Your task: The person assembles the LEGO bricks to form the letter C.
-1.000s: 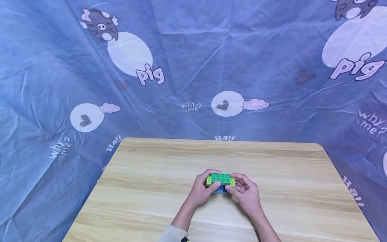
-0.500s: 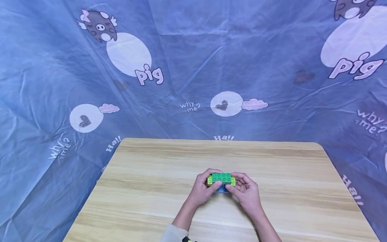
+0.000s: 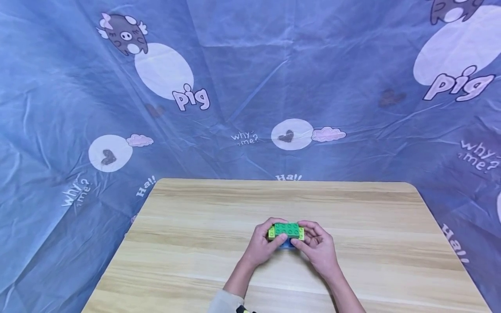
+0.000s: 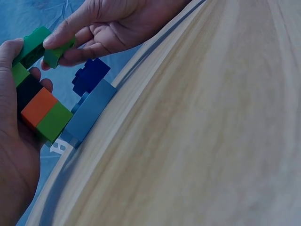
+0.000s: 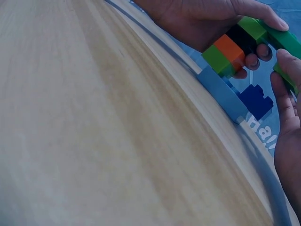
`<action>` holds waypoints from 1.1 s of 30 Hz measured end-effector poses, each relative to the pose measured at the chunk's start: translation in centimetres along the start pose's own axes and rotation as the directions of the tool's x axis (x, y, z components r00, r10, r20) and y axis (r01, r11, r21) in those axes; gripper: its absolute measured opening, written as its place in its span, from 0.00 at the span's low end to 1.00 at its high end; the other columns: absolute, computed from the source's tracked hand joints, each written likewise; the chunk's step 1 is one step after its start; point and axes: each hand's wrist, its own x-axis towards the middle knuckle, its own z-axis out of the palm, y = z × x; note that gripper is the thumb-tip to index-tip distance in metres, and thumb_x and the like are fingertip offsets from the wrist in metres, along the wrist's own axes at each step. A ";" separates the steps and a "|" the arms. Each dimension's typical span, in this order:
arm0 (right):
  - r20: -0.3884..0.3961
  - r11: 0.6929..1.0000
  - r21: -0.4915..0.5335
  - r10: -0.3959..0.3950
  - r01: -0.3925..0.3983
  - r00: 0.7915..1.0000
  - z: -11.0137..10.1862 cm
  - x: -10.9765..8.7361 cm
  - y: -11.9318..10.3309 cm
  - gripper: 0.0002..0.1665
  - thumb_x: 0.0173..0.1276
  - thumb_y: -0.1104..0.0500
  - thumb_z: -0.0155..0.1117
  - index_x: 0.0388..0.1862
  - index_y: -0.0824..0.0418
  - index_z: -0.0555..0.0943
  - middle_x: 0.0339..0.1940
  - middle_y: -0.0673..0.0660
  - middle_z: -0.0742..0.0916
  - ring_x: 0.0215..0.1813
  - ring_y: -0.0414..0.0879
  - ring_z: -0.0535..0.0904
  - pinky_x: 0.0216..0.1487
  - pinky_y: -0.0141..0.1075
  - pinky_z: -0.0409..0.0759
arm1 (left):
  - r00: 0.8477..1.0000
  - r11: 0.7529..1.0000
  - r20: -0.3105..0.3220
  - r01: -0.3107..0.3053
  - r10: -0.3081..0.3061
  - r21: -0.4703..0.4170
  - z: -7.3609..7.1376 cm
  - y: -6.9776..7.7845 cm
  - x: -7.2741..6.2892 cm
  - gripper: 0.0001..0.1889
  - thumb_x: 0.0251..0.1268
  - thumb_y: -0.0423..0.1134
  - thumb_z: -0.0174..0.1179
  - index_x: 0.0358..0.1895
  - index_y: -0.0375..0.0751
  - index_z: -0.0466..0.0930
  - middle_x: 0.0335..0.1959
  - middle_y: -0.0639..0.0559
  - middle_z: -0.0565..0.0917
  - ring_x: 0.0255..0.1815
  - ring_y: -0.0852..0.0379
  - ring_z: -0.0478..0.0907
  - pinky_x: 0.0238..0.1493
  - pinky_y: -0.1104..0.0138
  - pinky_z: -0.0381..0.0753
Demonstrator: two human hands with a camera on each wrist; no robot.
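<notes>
A stack of toy building bricks stands on a light blue base brick (image 4: 91, 113) on the table. My left hand (image 3: 261, 245) grips the stack's left column, where a green brick (image 4: 54, 121), an orange brick (image 4: 40, 107), a black brick (image 4: 29, 95) and a lime brick (image 4: 19, 74) show. Across the top lies a bright green eight-stud brick (image 3: 287, 229), my left thumb on its near side. Under its right end, my right hand (image 3: 318, 248) pinches a second lime brick (image 4: 57, 54). Below that brick, apart from it, a dark blue brick (image 5: 257, 101) sits on the base's right end.
The wood-grain table (image 3: 195, 261) spreads around both hands. Behind its far edge and along the sides hangs a blue cloth (image 3: 235, 87) printed with pigs and words. A light sleeve (image 3: 226, 302) covers the left forearm.
Both hands and the bricks stay almost where they were. Only the head view has shifted slightly.
</notes>
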 end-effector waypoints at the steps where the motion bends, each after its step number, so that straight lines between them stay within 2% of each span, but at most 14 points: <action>1: 0.005 1.000 -0.001 0.000 0.000 1.000 0.0 0.0 0.0 0.31 0.60 0.85 0.69 0.62 0.84 0.72 0.56 0.58 0.89 0.54 0.45 0.88 0.53 0.32 0.87 | 1.000 1.000 0.001 -0.002 0.002 0.004 0.0 0.0 0.0 0.13 0.72 0.27 0.62 0.57 0.32 0.80 0.47 0.35 0.88 0.44 0.60 0.84 0.45 0.65 0.86; 11: -0.007 0.997 -0.025 0.071 -0.071 0.997 -0.3 -0.1 -0.1 0.29 0.61 0.84 0.69 0.61 0.84 0.73 0.53 0.58 0.89 0.55 0.44 0.88 0.56 0.34 0.86 | 1.000 1.000 0.004 0.006 -0.006 -0.001 0.1 0.1 0.0 0.14 0.71 0.25 0.61 0.57 0.32 0.80 0.48 0.34 0.88 0.45 0.63 0.83 0.46 0.65 0.87; 21: -0.020 0.995 0.023 0.096 -0.096 0.995 -0.5 0.1 -0.2 0.29 0.60 0.84 0.68 0.60 0.84 0.73 0.53 0.57 0.89 0.54 0.44 0.88 0.56 0.34 0.86 | 1.000 1.000 0.010 0.002 -0.001 -0.005 0.1 0.1 0.1 0.14 0.72 0.25 0.61 0.58 0.32 0.80 0.49 0.34 0.88 0.45 0.61 0.84 0.46 0.65 0.86; 33: 0.019 0.985 0.092 0.144 -0.145 0.989 -0.3 0.2 -0.4 0.27 0.62 0.84 0.67 0.61 0.82 0.74 0.52 0.56 0.90 0.53 0.43 0.88 0.55 0.32 0.86 | 1.000 1.000 0.009 0.004 -0.004 -0.009 -0.1 0.0 0.0 0.14 0.71 0.25 0.62 0.58 0.32 0.80 0.49 0.34 0.88 0.46 0.62 0.84 0.48 0.64 0.86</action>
